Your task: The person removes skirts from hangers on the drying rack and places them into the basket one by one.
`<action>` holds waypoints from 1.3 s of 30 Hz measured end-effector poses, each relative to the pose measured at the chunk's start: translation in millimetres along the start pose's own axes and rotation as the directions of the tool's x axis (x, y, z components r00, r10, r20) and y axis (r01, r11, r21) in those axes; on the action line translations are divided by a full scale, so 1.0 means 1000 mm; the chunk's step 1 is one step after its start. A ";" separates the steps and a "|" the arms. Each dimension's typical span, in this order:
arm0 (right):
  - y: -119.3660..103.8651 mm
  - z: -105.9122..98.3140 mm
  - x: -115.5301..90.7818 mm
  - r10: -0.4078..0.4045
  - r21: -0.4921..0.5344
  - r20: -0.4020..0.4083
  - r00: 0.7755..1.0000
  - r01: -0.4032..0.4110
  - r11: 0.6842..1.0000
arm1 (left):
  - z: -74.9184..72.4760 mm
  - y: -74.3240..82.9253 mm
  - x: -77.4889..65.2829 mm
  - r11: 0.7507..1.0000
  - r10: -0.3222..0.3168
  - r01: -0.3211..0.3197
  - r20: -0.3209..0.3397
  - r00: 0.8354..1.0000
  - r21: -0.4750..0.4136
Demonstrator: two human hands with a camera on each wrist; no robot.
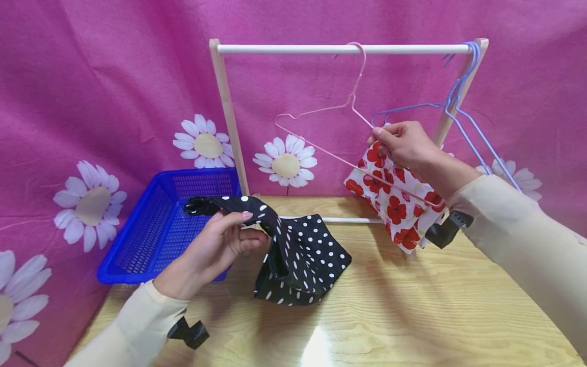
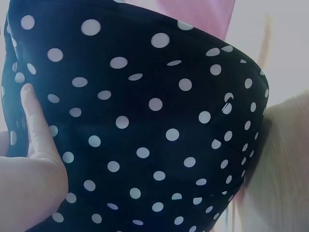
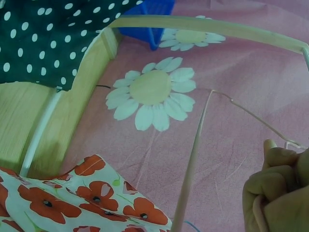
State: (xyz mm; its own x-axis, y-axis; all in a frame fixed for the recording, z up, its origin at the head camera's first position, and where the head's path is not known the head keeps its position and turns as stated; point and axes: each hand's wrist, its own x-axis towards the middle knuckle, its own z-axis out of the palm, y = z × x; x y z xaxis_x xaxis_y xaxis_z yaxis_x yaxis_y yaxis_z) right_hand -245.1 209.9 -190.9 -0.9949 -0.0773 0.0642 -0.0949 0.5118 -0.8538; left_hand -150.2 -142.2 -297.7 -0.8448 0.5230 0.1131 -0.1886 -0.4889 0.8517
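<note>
My left hand [image 1: 215, 247] pinches the upper edge of a black garment with white polka dots [image 1: 316, 250], which hangs down over the wooden table. In the left wrist view this dotted cloth [image 2: 159, 121] fills most of the picture, with a finger lying along it. On the rack's bar hangs a thin pink wire hanger [image 1: 352, 97], tilted down to the right. My right hand [image 1: 408, 145] grips its right shoulder. Behind that hanger, a white cloth with red flowers [image 1: 394, 209] hangs at the right; its top is hidden by the hand.
A clothes rack with a white bar [image 1: 293, 49] and wooden posts stands on the table [image 1: 367, 316]. Blue hangers [image 1: 458, 97] cluster at its right end. The blue plastic basket [image 1: 124, 278] sits at the left. A pink daisy-printed curtain [image 1: 137, 76] covers the back.
</note>
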 end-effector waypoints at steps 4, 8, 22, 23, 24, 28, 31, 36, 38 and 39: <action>0.000 0.000 0.001 0.004 0.005 0.010 1.000 -0.004 1.000 | 0.004 0.007 0.004 1.000 0.023 -0.024 0.012 1.000 0.010; 0.000 0.000 0.002 0.009 -0.004 0.022 1.000 -0.009 1.000 | 0.006 0.013 0.006 0.998 0.055 -0.055 0.060 0.997 -0.007; -0.001 0.001 0.003 -0.001 0.009 0.030 1.000 0.000 1.000 | 0.009 0.034 0.015 0.986 0.159 -0.152 0.109 0.981 -0.074; -0.001 0.001 0.004 0.000 0.013 0.033 0.999 0.000 1.000 | 0.011 0.035 0.016 0.985 0.165 -0.158 0.106 0.981 -0.075; 0.000 0.001 0.004 -0.002 0.014 0.036 0.999 0.002 1.000 | 0.013 0.037 0.017 0.983 0.172 -0.164 0.104 0.980 -0.077; 0.000 0.003 0.005 -0.001 0.023 0.045 0.999 0.000 1.000 | 0.017 0.045 0.021 0.978 0.202 -0.196 0.093 0.975 -0.065; 0.000 0.004 0.006 -0.001 0.046 0.049 0.999 -0.002 0.999 | 0.021 0.051 0.022 0.976 0.214 -0.211 0.074 0.974 -0.050; -0.001 0.005 0.008 0.002 0.082 0.057 0.998 -0.007 0.997 | 0.028 0.060 0.027 0.975 0.219 -0.216 0.070 0.973 -0.053; -0.001 0.005 0.008 0.002 0.088 0.063 0.998 -0.007 0.996 | 0.030 0.064 0.028 0.974 0.225 -0.221 0.076 0.971 -0.056; -0.002 0.005 0.008 0.002 0.089 0.065 0.998 -0.007 0.996 | 0.031 0.065 0.029 0.973 0.227 -0.223 0.074 0.971 -0.056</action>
State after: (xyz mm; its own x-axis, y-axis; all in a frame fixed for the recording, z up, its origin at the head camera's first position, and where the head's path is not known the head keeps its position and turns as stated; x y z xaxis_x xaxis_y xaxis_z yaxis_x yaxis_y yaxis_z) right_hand -253.1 203.8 -191.8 -0.9908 -0.1320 0.0290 -0.0841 0.4341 -0.8970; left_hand -171.1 -137.2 -223.0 -0.8261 0.4487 0.3409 -0.0234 -0.6317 0.7748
